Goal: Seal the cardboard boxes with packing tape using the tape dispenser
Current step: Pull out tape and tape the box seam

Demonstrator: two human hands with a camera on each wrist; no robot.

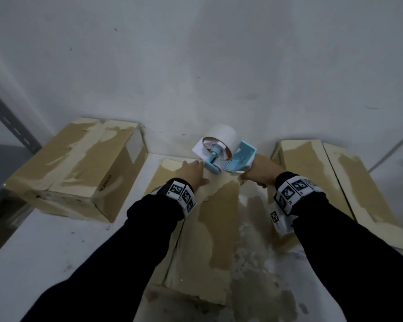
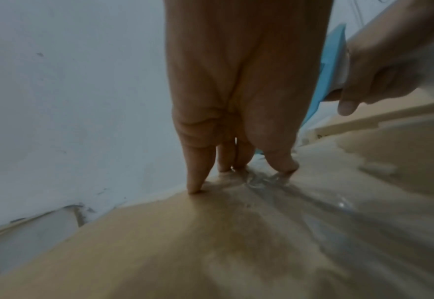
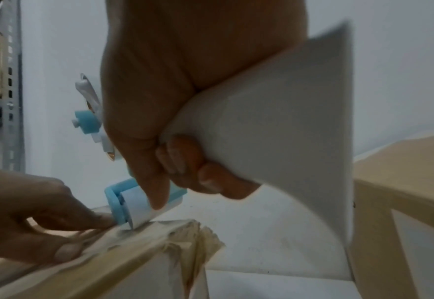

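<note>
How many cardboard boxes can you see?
3. One box sits on the left, one box is in the middle under both hands, and one box is on the right. More may be out of view.

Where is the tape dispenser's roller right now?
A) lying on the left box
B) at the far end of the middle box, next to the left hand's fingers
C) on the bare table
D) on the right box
B: the right hand grips the tape dispenser, whose roller meets the far end of the middle box, beside the left hand pressing straight fingers on the tape.
</note>
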